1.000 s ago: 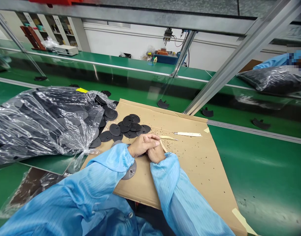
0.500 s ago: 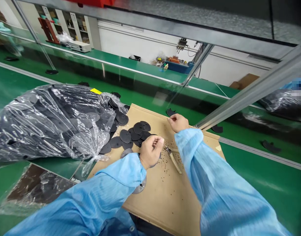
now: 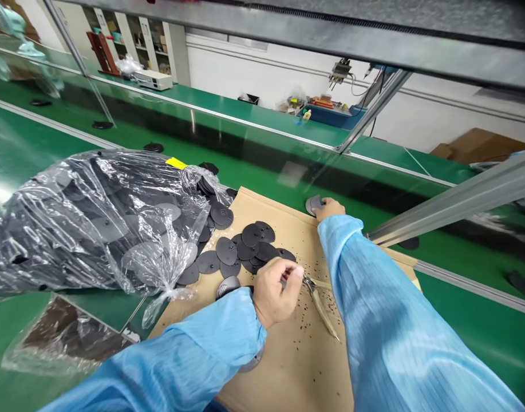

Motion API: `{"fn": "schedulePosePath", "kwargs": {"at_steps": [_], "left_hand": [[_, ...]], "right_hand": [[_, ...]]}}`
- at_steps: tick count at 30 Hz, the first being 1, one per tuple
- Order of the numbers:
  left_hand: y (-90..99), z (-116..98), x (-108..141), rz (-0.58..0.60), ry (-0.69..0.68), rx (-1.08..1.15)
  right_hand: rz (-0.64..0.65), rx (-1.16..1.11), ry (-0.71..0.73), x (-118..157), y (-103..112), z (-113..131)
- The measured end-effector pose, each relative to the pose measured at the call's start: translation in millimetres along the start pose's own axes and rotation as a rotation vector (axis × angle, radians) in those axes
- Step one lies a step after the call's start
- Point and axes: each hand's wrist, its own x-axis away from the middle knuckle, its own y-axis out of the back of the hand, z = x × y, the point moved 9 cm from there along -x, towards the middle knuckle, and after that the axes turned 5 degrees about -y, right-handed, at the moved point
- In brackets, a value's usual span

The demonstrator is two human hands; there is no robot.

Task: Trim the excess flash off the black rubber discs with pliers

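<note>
My left hand (image 3: 277, 289) is curled over the cardboard, thumb near the fingertips; whatever it may hold is hidden. Beside it lie cutters with pale handles (image 3: 324, 313), among many tiny dark bits. Farther off, my right hand (image 3: 330, 209) has its fingers on a dark curved piece (image 3: 314, 205) at the cardboard's far edge. Several black discs (image 3: 225, 250) overlap on the cardboard (image 3: 296, 366), left of my left hand. Another disc (image 3: 228, 286) shows partly above my left sleeve.
A large clear bag full of black discs (image 3: 94, 223) fills the left side. A flat plastic bag (image 3: 68, 335) lies below it. The metal post (image 3: 451, 197) slants at the right. More dark pieces (image 3: 154, 147) sit on the green conveyor (image 3: 262, 171).
My right hand has reached forward to the dark curved piece and taken hold of it. My left hand remains curled near the cutters. The view has shifted, moving the scene rightward.
</note>
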Motion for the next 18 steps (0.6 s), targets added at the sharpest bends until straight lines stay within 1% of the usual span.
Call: {"fn": "schedulePosePath", "kwargs": {"at_steps": [2, 4, 6, 7, 8, 10, 12, 13, 14, 15, 17, 18], "left_hand": [[-1.7, 5, 0, 0.001, 0.027, 0.024], [-2.6, 17, 0, -0.024, 0.114, 0.095], [-2.6, 34, -1, -0.084, 0.247, 0.212], [-2.6, 43, -1, -0.119, 0.312, 0.276], [-2.4, 50, -1, -0.153, 0.361, 0.332], [-3.5, 61, -2, -0.188, 0.427, 0.419], [-8.3, 69, -3, -0.157, 0.474, 0.473], [-11.3, 71, -2, -0.125, 0.489, 0.485], [-12.3, 74, -2, -0.109, 0.501, 0.486], [-12.4, 75, -1, -0.1, 0.511, 0.481], [-9.6, 77, 0, -0.113, 0.521, 0.475], [-8.1, 76, 1, -0.122, 0.523, 0.482]], "right_hand": [[-0.063, -0.113, 0.061, 10, 12, 6], [-0.133, -0.317, 0.125, 33, 25, 11], [-0.163, -0.556, 0.187, 70, 33, 15], [-0.153, -0.649, 0.224, 93, 35, 17], [-0.129, -0.731, 0.259, 117, 35, 19], [-0.021, -0.822, 0.349, 168, 32, 24], [0.112, -0.816, 0.406, 215, 26, 24], [0.147, -0.765, 0.426, 234, 26, 22], [0.117, -0.694, 0.423, 249, 29, 15], [0.052, -0.605, 0.406, 260, 35, 5], [-0.094, -0.395, 0.337, 272, 46, -18], [-0.125, -0.29, 0.305, 274, 47, -29]]}}
